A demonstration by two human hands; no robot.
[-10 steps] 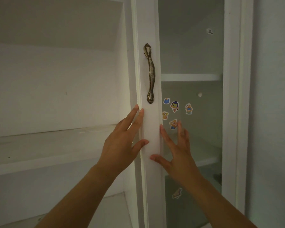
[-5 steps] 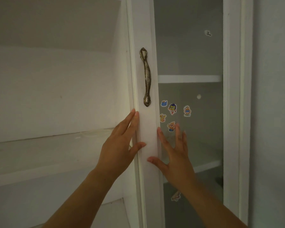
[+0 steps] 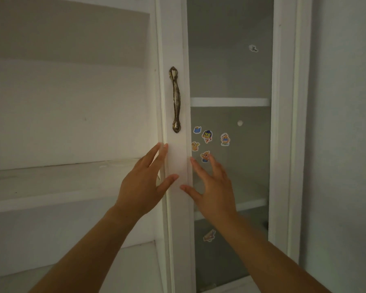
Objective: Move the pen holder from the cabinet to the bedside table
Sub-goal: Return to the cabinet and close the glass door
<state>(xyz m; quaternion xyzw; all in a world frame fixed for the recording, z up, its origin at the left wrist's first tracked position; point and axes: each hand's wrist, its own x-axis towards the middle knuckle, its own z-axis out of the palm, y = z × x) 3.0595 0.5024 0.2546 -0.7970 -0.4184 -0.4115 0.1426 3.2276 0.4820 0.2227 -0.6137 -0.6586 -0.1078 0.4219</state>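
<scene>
Hands flat against cabinet door

A bronze-coloured handle is fixed upright a little left of the frame's centre, on a white upright strip. Right of it, near mid-frame, small cartoon stickers sit in a loose cluster on a glass pane, with one more sticker lower down and a small white round knob above them to the right. A plain grey wall fills the right edge of the frame.
</scene>
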